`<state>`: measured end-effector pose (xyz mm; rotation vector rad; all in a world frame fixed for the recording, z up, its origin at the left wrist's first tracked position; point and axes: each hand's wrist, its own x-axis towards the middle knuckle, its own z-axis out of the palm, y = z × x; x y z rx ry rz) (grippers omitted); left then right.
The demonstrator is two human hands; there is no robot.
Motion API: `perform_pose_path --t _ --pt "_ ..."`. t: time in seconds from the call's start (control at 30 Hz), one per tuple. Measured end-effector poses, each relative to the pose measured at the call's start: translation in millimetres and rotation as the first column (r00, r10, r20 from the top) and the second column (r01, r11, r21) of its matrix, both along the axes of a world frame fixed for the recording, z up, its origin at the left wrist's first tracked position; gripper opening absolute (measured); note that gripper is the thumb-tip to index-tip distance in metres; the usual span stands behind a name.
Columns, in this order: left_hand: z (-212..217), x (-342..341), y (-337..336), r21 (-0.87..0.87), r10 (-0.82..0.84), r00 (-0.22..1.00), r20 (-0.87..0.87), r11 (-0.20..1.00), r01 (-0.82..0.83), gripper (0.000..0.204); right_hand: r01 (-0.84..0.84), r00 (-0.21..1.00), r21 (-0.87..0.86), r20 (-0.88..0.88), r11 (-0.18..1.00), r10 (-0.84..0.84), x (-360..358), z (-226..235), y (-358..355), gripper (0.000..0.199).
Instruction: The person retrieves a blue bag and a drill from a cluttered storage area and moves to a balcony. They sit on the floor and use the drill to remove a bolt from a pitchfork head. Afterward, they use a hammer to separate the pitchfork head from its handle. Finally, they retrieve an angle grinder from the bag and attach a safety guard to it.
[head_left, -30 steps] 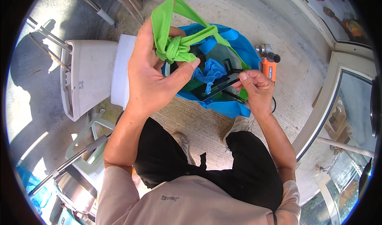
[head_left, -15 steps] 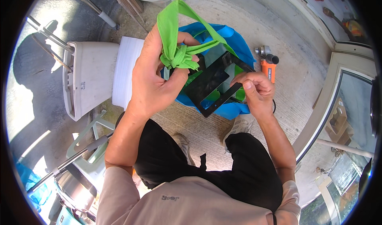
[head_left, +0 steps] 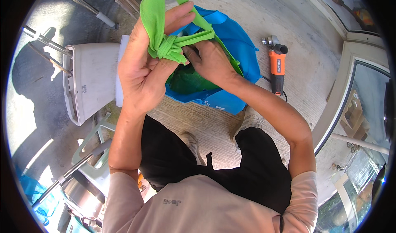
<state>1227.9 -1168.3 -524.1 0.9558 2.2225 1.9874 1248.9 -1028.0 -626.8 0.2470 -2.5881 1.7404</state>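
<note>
Left hand (head_left: pixel 142 74) pinching green handle knot (head_left: pixel 169 51); right hand (head_left: pixel 210 62) fingertips hidden behind knot, grip unclear; blue bag (head_left: pixel 239 47) interior obscured.

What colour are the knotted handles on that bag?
Bright green handles on a blue bag, clearest in the head view.

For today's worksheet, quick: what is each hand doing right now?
Left hand: closed on the knotted green handles.
Right hand: fingers on the knot, over the blue bag.
</note>
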Motion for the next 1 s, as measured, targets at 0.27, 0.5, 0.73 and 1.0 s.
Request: perform_pose_path --t 0.27,0.5,0.73,1.0 --pt "0.6 -3.1 -24.3 -0.133 -0.009 0.999 -0.046 0.991 0.002 0.060 0.197 0.974 -0.016 0.113 0.980 -0.194 -6.5 -28.9 20.8 0.015" --pt "-3.7 -5.5 -22.7 -0.061 0.023 0.999 -0.049 0.998 -0.026 0.057 0.304 0.951 -0.064 0.088 0.951 -0.298 -23.2 -41.7 1.4 0.015" --pt "-16.0 -5.1 -47.7 -0.171 0.031 0.998 0.051 0.985 -0.021 0.057 0.379 0.915 -0.453 0.313 0.806 -0.254 3.7 -21.2 8.1 0.018" --pt "-17.0 2.0 -26.7 -0.004 0.053 0.994 0.092 0.999 -0.053 0.058 0.401 0.916 -0.700 0.330 0.591 -0.230 7.0 -18.2 -1.2 0.012"
